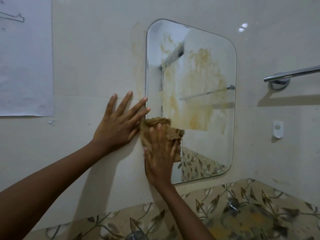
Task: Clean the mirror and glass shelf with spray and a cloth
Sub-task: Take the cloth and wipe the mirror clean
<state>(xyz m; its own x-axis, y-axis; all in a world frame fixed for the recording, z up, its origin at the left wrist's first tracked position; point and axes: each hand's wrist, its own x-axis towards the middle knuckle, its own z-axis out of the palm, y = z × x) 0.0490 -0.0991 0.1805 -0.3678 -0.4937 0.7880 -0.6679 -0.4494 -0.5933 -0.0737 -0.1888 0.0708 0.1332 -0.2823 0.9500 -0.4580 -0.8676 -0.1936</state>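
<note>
Forearms (52,196) cropped; right hand (159,161) flat, pressing half-hidden cloth (159,121) on mirror (207,144) edge; left hand (117,129) splayed on wall (86,66).

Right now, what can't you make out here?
In the head view:
glass shelf and spray: out of frame.
mirror, lower left corner: behind right hand and cloth.
paper sheet: cut by left edge, drawing too faint.
towel rail: cut by right edge.
</note>
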